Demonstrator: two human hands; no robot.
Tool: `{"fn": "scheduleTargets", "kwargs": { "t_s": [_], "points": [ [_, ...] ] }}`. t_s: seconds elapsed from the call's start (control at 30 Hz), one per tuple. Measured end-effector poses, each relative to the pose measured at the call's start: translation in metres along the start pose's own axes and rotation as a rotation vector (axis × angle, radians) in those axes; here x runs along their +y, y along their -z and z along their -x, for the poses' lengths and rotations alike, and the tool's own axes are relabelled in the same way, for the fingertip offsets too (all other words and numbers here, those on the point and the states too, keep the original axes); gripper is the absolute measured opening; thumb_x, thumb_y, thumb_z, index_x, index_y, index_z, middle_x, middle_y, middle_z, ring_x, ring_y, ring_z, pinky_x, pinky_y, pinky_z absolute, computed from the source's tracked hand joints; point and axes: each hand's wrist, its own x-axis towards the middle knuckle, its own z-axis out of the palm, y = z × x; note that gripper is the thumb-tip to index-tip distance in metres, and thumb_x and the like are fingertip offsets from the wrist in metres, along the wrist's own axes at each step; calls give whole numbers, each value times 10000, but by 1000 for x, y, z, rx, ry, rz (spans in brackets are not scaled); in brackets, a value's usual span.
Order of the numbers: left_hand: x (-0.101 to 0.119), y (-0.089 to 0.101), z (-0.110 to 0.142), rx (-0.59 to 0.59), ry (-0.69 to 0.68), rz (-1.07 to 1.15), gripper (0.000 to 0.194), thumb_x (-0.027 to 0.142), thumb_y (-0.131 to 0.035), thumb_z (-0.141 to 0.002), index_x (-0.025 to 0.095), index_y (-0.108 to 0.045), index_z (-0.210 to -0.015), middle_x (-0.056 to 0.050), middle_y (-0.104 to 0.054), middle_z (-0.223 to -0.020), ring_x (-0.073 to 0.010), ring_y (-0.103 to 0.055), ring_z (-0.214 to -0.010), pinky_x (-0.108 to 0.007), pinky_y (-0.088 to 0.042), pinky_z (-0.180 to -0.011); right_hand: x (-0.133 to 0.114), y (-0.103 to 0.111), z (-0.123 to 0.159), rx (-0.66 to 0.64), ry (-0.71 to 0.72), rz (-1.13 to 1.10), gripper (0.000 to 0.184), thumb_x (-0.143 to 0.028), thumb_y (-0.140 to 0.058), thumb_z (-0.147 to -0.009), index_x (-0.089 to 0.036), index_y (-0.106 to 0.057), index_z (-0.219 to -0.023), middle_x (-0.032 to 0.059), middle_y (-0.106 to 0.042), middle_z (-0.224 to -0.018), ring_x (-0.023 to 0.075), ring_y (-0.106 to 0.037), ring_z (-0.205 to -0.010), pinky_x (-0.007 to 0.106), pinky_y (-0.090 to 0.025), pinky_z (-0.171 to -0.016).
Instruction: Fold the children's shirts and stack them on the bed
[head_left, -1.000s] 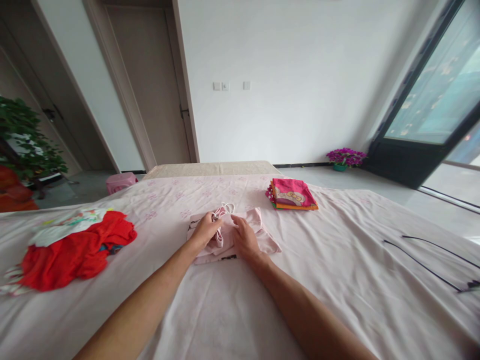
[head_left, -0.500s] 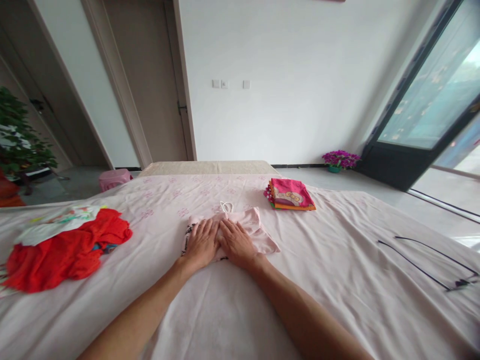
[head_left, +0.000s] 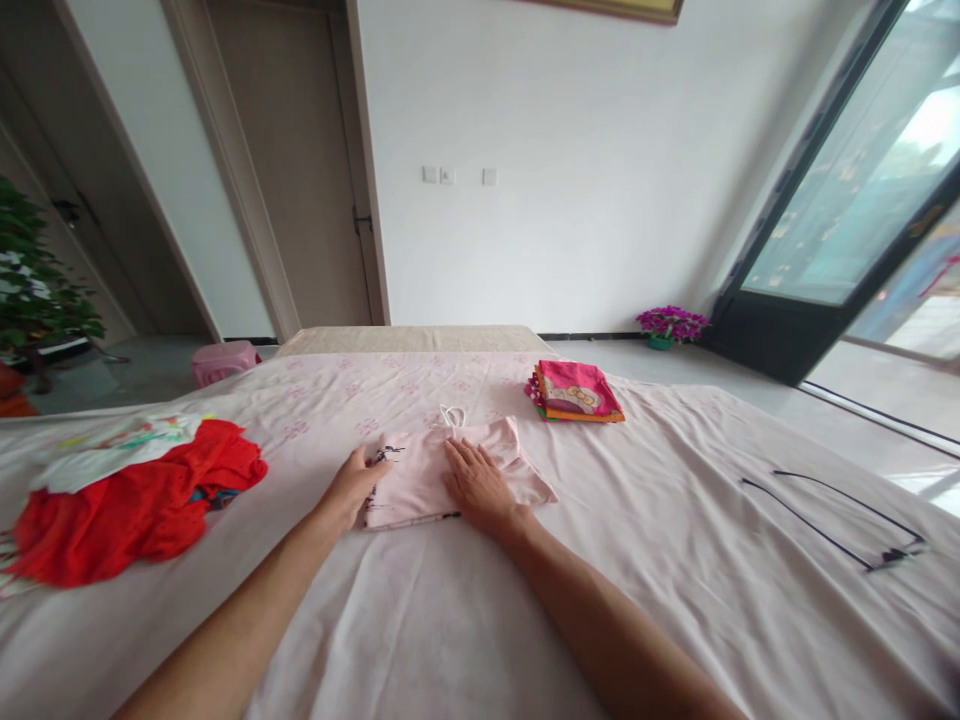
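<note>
A small pale pink top (head_left: 420, 470) with thin white straps lies flat on the pink bedsheet (head_left: 480, 610) in the middle of the view. My right hand (head_left: 478, 484) rests palm down on the garment's middle, fingers stretched out. My left hand (head_left: 351, 485) sits at the garment's left edge, its fingers curled against the hem near a black print. Whether it pinches the cloth is hard to tell.
A heap of red and white clothes (head_left: 127, 495) lies at the left. A folded pink and orange stack (head_left: 576, 392) sits beyond the top, to the right. A black cord (head_left: 832, 505) crosses the sheet at the right. A pink stool (head_left: 223, 360) and flowers (head_left: 670, 325) stand on the floor.
A second ago my left hand held bunched cloth; then both palms pressed the top side by side. Now my left hand has slid out to the left edge. The right hand stays put.
</note>
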Motion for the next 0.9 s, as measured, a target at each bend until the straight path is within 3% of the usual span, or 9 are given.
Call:
{"fn": "scheduleTargets", "kwargs": {
  "t_s": [0.1, 0.27, 0.43, 0.5, 0.6, 0.67, 0.77, 0.9],
  "points": [
    [5, 3, 3, -95, 134, 104, 479, 391, -792, -528, 139, -622, -898, -26, -688, -701, -184, -630, -615, -265, -460, -567, -6, 8, 0, 75, 25, -2, 528, -237, -465, -940, -154, -421, -1460, 130, -386, -1539, 256, -299, -1440, 475, -201, -1194],
    [11, 5, 10, -163, 184, 277, 428, 308, -793, -499, 127, -656, -861, -23, -688, -647, -174, -634, -587, -262, -481, -550, -23, 15, 7, 26, 78, -110, 488, -290, -423, -981, -115, -445, -1436, 170, -462, -1476, 255, -368, -1401, 451, -277, -1173],
    [33, 45, 13, -111, 169, 327, 373, 232, -779, -528, 115, -670, -865, -49, -722, -689, -189, -671, -612, -267, -519, -567, -38, 18, 8, -2, 120, -358, 452, -321, -405, -991, -144, -500, -1397, 153, -479, -1467, 257, -400, -1385, 453, -296, -1167],
    [50, 63, 13, -108, 142, 271, 382, 226, -790, -528, 126, -665, -874, -48, -728, -698, -194, -673, -600, -265, -517, -548, -40, 19, 2, 9, 73, -539, 431, -341, -462, -962, -176, -556, -1349, 130, -524, -1429, 261, -438, -1355, 444, -317, -1155],
    [78, 72, 16, -125, 87, 188, 445, 244, -809, -532, 142, -654, -936, -42, -737, -738, -192, -681, -626, -251, -512, -556, -38, 20, -9, 12, -187, -958, 422, -426, -528, -919, -199, -619, -1263, 114, -590, -1345, 274, -541, -1244, 456, -420, -1065],
    [94, 61, 19, -143, 50, 131, 471, 264, -808, -544, 144, -643, -968, -33, -731, -747, -193, -685, -661, -244, -508, -573, -33, 24, -16, -8, -396, -1261, 433, -475, -541, -904, -198, -619, -1228, 121, -593, -1325, 267, -591, -1168, 452, -483, -982],
    [110, 24, 26, -217, -28, 54, 493, 284, -785, -574, 131, -631, -1017, -28, -714, -771, -205, -682, -727, -255, -502, -613, -21, 36, -23, -113, -644, -1572, 452, -494, -510, -914, -198, -553, -1252, 147, -540, -1371, 243, -632, -1084, 453, -519, -915],
    [107, -39, 33, -249, -166, -35, 625, 305, -769, -616, 119, -594, -1187, -44, -695, -888, -214, -663, -826, -286, -500, -725, -4, 54, -24, -185, -771, -1726, 508, -557, -300, -970, -194, -481, -1275, 155, -580, -1281, 235, -665, -951, 495, -542, -829]
  ]
}}
